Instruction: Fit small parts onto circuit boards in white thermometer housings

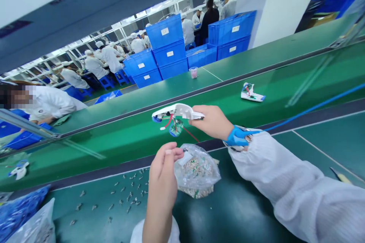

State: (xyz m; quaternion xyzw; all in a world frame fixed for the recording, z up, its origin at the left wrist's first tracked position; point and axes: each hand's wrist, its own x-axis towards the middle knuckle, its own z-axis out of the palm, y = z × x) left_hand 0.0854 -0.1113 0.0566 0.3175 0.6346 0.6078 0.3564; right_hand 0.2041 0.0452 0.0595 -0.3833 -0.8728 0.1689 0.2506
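Note:
My right hand (212,122) is closed on one end of a white plastic housing (175,111), held in the air over the green belt (119,136). A small green circuit board (176,127) hangs under the housing on red wires. My left hand (164,167) is lower, fingers pinched together at the mouth of a clear plastic bag (196,171) of small parts. What the pinch holds is too small to see. A blue strap (238,136) circles my right wrist.
Several small loose parts (125,193) lie scattered on the dark mat at lower left. Another white housing (252,93) rides the belt at right, one more (18,169) at far left. Blue crates (168,45) are stacked beyond; people in white coats work behind.

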